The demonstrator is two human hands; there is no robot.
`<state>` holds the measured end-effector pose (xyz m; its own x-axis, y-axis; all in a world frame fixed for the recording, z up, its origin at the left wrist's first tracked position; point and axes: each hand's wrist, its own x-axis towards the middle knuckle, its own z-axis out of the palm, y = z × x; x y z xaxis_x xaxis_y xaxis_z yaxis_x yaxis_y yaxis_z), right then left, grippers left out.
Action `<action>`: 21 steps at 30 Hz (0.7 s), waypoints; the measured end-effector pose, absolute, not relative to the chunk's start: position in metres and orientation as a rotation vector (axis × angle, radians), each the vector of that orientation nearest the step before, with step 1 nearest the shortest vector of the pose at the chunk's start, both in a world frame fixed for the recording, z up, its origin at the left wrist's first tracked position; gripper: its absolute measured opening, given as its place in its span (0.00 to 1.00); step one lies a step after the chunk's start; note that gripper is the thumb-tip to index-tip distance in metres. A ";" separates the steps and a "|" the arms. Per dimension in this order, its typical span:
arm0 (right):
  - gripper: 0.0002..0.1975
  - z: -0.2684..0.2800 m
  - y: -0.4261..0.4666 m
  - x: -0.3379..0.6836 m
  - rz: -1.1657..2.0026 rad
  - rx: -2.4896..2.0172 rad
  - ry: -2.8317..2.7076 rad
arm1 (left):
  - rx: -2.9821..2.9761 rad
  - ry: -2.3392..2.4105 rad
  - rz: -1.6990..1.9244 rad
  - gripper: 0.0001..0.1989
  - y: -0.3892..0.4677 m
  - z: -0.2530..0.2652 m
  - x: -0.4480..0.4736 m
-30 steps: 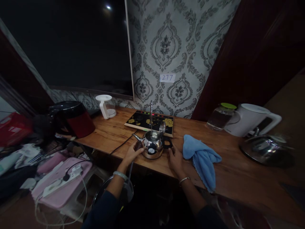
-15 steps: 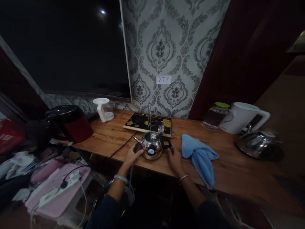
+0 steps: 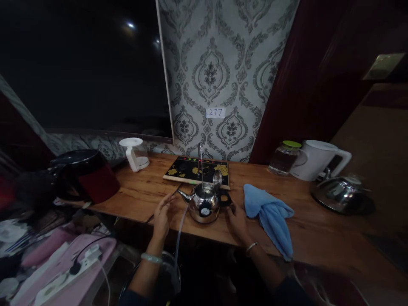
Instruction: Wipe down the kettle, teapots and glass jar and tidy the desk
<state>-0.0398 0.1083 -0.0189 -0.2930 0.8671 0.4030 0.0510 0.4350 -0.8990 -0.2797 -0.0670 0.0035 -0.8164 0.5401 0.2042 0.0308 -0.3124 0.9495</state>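
Observation:
A shiny small kettle (image 3: 204, 208) stands near the table's front edge, its hinged lid (image 3: 217, 179) tipped up. A thin curved spout (image 3: 200, 159) rises from a black panel with gold flowers (image 3: 188, 171) behind it and reaches over the kettle's mouth. My left hand (image 3: 162, 216) is left of the kettle, apart from it, with the fingers stretched out. Close by the kettle's black handle (image 3: 225, 198) is my right hand (image 3: 237, 221), its fingers loosely bent and not wrapped round it; whether they touch it is unclear. A clear hose (image 3: 180, 231) hangs over the edge.
A blue cloth (image 3: 267, 212) lies to the right. Beyond it stand a green-lidded glass jug (image 3: 283, 158), a white kettle (image 3: 312, 159) and a steel kettle (image 3: 341, 195). On the left are a glass pot (image 3: 137, 157) and a red-and-black appliance (image 3: 87, 176).
My left hand has come away from the kettle's side and moved left, its fingers opening. My right hand stays by the handle. The view has shifted slightly.

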 end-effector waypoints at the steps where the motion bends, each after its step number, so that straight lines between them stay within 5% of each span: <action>1: 0.23 -0.020 0.108 -0.040 1.016 -0.811 -1.662 | 0.729 1.662 2.204 0.24 -0.067 0.010 -0.291; 6: 0.24 -0.017 0.100 -0.039 1.113 -0.831 -1.616 | 1.237 2.016 1.948 0.24 -0.021 0.065 -0.353; 11: 0.27 -0.008 0.095 -0.035 1.276 -0.868 -1.581 | 1.796 2.494 0.965 0.28 0.069 0.110 -0.398; 21: 0.22 -0.041 0.104 -0.029 1.128 -0.985 -1.645 | 1.925 2.599 0.266 0.23 0.161 0.111 -0.436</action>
